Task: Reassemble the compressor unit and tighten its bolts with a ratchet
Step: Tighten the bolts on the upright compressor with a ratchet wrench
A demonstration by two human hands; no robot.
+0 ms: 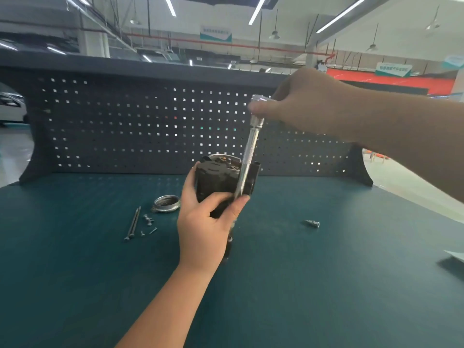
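Head view, left hand (203, 229) gripping upright compressor unit (221, 182), right hand (301, 106) clasping ratchet (247, 156), near-vertical, tip down

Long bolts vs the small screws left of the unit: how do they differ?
The long bolts are thin, dark rods, far longer than the small screws. The long bolts lie side by side as a parallel pair, while the small screws are scattered at different angles. The long bolts sit farther left; the small screws are nearer the round metal cover. Both lie loose on the green mat, not yet fitted.
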